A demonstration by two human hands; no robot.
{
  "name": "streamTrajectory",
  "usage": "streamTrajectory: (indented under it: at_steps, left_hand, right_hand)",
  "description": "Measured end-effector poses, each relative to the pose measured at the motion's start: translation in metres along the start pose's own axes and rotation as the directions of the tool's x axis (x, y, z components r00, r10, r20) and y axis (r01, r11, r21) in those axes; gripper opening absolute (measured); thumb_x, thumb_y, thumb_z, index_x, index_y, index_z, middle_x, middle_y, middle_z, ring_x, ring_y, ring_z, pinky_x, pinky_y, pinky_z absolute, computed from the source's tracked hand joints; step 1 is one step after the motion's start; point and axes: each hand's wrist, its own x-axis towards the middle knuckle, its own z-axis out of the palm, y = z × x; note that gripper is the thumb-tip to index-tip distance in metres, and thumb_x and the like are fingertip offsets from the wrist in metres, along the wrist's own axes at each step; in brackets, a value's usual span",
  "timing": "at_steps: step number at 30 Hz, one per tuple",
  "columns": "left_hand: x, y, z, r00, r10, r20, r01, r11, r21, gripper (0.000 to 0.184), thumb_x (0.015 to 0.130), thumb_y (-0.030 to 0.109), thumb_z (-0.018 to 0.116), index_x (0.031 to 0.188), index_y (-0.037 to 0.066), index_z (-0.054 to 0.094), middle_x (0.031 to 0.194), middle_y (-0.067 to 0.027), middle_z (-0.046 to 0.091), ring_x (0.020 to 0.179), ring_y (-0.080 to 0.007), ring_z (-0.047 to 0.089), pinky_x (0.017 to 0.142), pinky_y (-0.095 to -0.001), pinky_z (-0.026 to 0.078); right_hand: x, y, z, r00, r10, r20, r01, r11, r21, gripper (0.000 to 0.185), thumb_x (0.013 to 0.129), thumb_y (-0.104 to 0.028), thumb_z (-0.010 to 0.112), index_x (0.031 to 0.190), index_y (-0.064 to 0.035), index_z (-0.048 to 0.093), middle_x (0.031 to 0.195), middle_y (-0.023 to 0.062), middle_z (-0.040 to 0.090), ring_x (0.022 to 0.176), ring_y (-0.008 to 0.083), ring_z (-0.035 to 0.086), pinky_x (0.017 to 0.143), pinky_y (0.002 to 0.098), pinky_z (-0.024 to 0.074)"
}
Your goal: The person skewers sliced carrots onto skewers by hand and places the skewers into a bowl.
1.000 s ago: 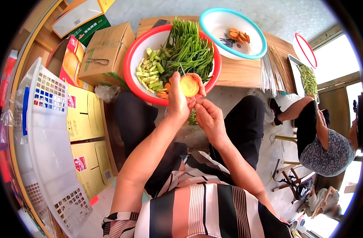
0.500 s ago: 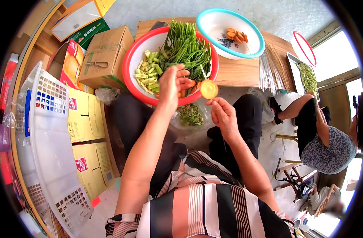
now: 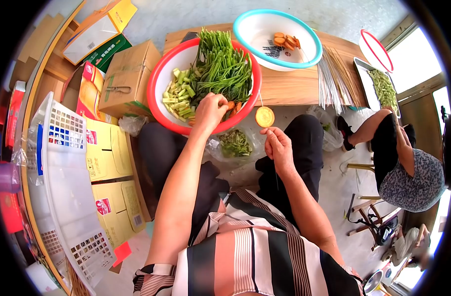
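Observation:
A red-rimmed basin (image 3: 155, 101) holds long green stems (image 3: 225, 69), cut pale green pieces (image 3: 178, 93) and some orange slices (image 3: 234, 109). Over its near part, my left hand (image 3: 210, 112) reaches in among the vegetables with its fingers pressed together; what they hold, if anything, is hidden. My right hand (image 3: 278, 147) pinches a thin skewer just right of the basin. On that skewer sits a round orange slice (image 3: 265, 117), above my fingertips, with the tip sticking up past it.
On the wooden table (image 3: 294, 89) are a blue-rimmed basin (image 3: 245, 42) with orange slices, a bundle of skewers (image 3: 336, 81) and a tray (image 3: 378, 91) of green pieces. Below the red-rimmed basin lies a plastic bag (image 3: 235, 143). Boxes and a white basket (image 3: 63, 197) stand left; people sit right.
My hands have parted. My left hand left the skewered slice and moved into the red-rimmed basin, its fingers closing. My right hand carried the skewer and slice to the right.

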Motion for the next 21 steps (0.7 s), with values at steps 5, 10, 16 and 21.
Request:
streamTrajectory:
  at_steps: [5,10,16,21]
  left_hand:
    - [-0.001,0.006,0.003,0.996,0.055,0.066,-0.071,0.96,0.271,0.025,0.071,0.014,0.075,0.09,0.008,0.061,0.088,-0.0093,0.06,0.087,-0.0294,0.06,0.073,-0.0423,0.047]
    - [0.006,0.004,0.007,0.998,0.029,0.051,-0.042,0.961,0.273,0.017,0.073,0.014,0.072,0.086,0.007,0.063,0.085,-0.0083,0.06,0.084,-0.0284,0.061,0.072,-0.0413,0.048]
    - [0.014,0.008,-0.005,0.978,-0.201,-0.051,0.168,0.912,-0.375,0.015,0.077,0.016,0.066,0.075,0.002,0.061,0.084,-0.0111,0.066,0.069,-0.0208,0.065,0.066,-0.0313,0.051]
    - [0.007,0.017,-0.034,0.977,-0.115,0.18,0.189,0.067,-0.98,0.008,0.087,0.015,0.057,0.082,0.01,0.06,0.105,-0.0166,0.065,0.095,-0.0288,0.065,0.078,-0.036,0.057]
  right_hand:
    - [-0.003,0.0,0.0,1.0,-0.002,0.028,0.002,1.0,0.014,0.018,0.098,-0.017,0.046,0.095,-0.0043,0.059,0.053,-0.009,0.035,0.044,0.0011,0.029,0.041,0.0189,0.0209]
    - [-0.004,0.001,0.0,0.999,-0.004,0.031,0.005,1.0,-0.029,0.018,0.098,-0.017,0.046,0.095,-0.0043,0.059,0.053,-0.0093,0.035,0.044,0.0011,0.029,0.041,0.0188,0.0209]
    - [-0.005,0.0,0.001,0.999,0.012,0.032,-0.01,0.998,-0.059,0.02,0.098,-0.017,0.045,0.095,-0.003,0.059,0.052,-0.0068,0.037,0.042,0.0024,0.03,0.04,0.0193,0.0223]
    - [-0.011,-0.011,0.013,0.996,0.049,0.073,-0.039,0.991,-0.124,0.022,0.099,-0.018,0.044,0.096,-0.0018,0.058,0.051,-0.0047,0.039,0.042,0.0035,0.031,0.04,0.0194,0.024]
